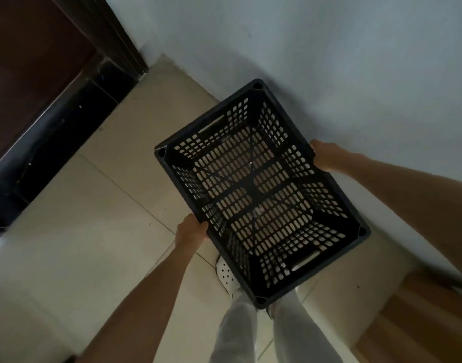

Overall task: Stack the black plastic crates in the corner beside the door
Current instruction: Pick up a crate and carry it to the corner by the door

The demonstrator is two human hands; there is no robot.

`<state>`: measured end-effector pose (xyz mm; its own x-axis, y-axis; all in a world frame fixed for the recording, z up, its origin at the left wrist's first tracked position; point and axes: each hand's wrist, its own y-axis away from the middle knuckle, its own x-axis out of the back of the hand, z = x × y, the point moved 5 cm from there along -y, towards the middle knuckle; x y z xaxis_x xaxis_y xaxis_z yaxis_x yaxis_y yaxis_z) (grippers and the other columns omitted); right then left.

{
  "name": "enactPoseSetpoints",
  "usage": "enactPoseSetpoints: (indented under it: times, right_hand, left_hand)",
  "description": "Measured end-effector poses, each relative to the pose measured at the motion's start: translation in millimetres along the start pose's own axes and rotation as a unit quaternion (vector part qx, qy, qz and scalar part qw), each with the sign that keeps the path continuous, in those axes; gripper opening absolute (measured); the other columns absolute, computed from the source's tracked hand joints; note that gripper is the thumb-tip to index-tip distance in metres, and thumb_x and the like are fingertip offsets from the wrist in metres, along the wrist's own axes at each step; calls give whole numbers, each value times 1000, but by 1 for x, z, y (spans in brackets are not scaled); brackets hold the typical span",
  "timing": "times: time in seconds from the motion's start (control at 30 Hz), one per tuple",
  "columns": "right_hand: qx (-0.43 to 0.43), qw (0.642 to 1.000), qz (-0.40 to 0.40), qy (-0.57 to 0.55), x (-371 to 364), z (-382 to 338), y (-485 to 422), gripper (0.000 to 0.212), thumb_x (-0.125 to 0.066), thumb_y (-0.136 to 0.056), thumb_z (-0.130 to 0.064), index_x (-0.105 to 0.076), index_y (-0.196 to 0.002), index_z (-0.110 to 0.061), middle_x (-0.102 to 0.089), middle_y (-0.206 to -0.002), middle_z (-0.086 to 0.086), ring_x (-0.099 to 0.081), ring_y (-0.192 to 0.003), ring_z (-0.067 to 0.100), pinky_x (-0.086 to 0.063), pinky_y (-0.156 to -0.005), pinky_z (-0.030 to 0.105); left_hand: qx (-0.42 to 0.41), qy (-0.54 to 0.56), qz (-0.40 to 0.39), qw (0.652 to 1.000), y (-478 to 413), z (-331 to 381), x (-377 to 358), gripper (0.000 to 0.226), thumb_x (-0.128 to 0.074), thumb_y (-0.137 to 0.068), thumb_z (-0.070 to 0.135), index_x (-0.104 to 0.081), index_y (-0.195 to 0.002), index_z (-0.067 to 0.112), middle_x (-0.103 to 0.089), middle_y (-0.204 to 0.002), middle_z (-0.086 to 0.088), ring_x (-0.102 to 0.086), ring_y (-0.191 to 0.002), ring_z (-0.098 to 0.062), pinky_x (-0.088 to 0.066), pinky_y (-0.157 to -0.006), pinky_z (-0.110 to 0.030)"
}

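Observation:
A black plastic crate (261,192) with perforated walls and floor hangs above the tiled floor, open side up and turned at an angle, its far corner close to the pale wall. My left hand (191,230) grips the rim of its left long side. My right hand (326,155) grips the rim of the opposite long side. The crate is empty. Through its holes I see the floor, my light trousers and a white shoe (226,275).
A dark brown door (28,61) with a black threshold (54,140) fills the upper left. The pale wall (329,48) meets the beige tiled floor (93,218) in the corner beyond the crate. A cardboard box (418,318) lies at the lower right.

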<state>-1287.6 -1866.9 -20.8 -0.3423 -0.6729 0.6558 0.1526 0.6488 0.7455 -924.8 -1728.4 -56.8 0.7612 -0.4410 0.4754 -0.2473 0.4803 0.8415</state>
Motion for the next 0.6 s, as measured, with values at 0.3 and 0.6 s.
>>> enactPoseSetpoints:
  times: [0.3, 0.6]
  right_hand:
    - [-5, 1000, 3, -1, -33, 0, -67, 44, -46, -95, -19, -42, -138, -12, -54, -129, 21, -55, -115, 38, -45, -95, 44]
    - [4, 1000, -23, -7, -45, -22, -84, 50, -48, -94, -22, -38, -142, -14, -52, -134, 20, -53, -119, 37, -43, -98, 43]
  left_hand:
    - [24, -58, -49, 997, -50, -3, -38, 27, -60, -92, 21, -62, -114, 6, -73, -107, -11, -69, -100, -25, -54, -90, -38]
    - [35, -73, -85, 993, -60, -13, -39, 28, -58, -93, 26, -63, -112, 7, -76, -99, -6, -73, -92, -21, -56, -91, -41]
